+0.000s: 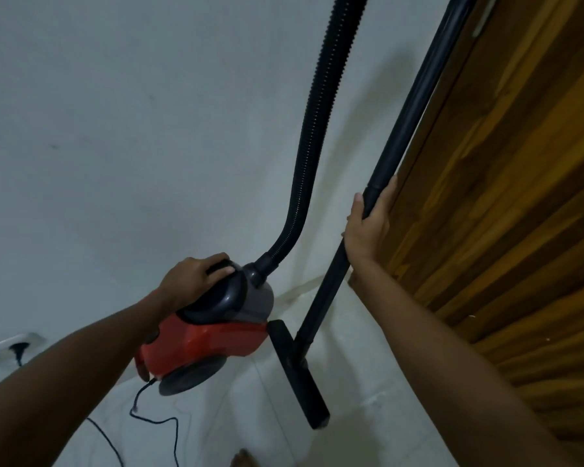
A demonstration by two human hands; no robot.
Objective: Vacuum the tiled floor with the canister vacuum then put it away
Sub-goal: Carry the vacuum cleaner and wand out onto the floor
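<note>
The canister vacuum (209, 342) has a glossy red plastic shell under a smooth dark grey top; its hose (312, 129) is ribbed black plastic and the wand (415, 96) smooth, matt black. The door (520, 197) is varnished streaky wood, the wall (115, 129) matt painted plaster, the floor (267, 416) pale smooth tile

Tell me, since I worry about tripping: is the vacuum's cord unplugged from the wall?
No, the cord's plug sits in the wall socket.

The canister vacuum (209, 335) sits on the tiled floor (368, 416) against the wall (115, 129). The wand (402, 136) stands to its right, beside the wooden door (520, 163). The floor nozzle (300, 372) lies between them. The power cord (155, 419) trails in front of the canister vacuum.
</note>
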